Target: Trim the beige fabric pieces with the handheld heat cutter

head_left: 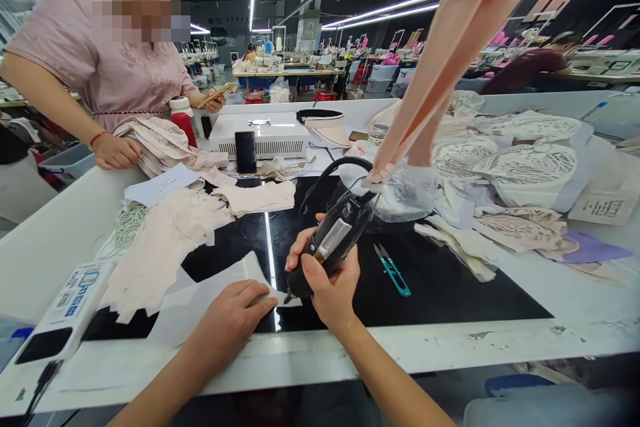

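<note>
My right hand (333, 283) is wrapped round a black corded electric hand tool (334, 240) with a silver plate on its side. The tool is tilted, its narrow tip down at the corner of a white sheet (200, 307) of fabric or paper. My left hand (233, 313) lies flat on that sheet, just left of the tip, fingers stretched out. Under the sheet is a glossy black mat (450, 300). To the right of the tool rest teal thread snips (393, 270). Peach fabric strips (435, 80) hang down behind the tool, near its cord.
Pale cut fabric pieces (165, 233) are heaped on the left, beside a white power bank (65, 313). Lace-patterned cups (535, 160) pile up at the right. A phone (245, 152) leans on a white box (270, 137). Another person (110, 73) stands at the far left.
</note>
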The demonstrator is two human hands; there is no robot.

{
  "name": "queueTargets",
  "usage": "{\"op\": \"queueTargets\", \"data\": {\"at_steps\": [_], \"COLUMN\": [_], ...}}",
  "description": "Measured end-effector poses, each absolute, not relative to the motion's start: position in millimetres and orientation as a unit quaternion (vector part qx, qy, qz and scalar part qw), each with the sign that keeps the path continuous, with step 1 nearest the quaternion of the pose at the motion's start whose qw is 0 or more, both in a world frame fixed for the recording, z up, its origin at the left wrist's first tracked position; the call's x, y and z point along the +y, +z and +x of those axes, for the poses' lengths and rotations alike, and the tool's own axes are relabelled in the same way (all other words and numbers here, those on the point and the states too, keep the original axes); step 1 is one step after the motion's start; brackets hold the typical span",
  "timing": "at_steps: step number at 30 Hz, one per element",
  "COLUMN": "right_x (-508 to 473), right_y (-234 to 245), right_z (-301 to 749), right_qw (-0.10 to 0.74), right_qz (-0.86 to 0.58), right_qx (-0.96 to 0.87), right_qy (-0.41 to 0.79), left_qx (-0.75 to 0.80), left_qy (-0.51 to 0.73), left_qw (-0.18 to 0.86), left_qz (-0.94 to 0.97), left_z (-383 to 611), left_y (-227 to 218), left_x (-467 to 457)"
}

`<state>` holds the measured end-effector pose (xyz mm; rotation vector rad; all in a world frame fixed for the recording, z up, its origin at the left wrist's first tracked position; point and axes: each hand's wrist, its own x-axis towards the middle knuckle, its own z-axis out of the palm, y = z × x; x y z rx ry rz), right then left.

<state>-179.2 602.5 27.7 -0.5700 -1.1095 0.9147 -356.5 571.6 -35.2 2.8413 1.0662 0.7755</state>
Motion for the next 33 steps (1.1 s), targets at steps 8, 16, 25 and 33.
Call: {"op": "queueTargets", "data": {"at_steps": [8, 16, 25, 33], "right_x": [602, 603, 601, 602], "right_y": [22, 26, 23, 27], "right_z": [-182, -171, -168, -166], "right_qw": [0.704, 0.721, 0.722, 0.714], "right_qz": [-0.266, -0.264, -0.268, -0.279], "right_qx": [-0.512, -0.506, -0.511, -0.516], "right_qy": [0.415, 0.393, 0.381, 0.383], "left_qx": [0.338, 0.335, 0.340, 0.357], "left_qy": [0.248, 0.252, 0.236, 0.264], "left_qw": [0.009, -0.003, 0.005, 0.015], "left_qz": [0.908, 0.908, 0.911, 0.896], "left_z": [-356, -357, -358, -363], "left_y": [-36, -33, -34, -29], "left_x": [571, 572, 571, 573]}}
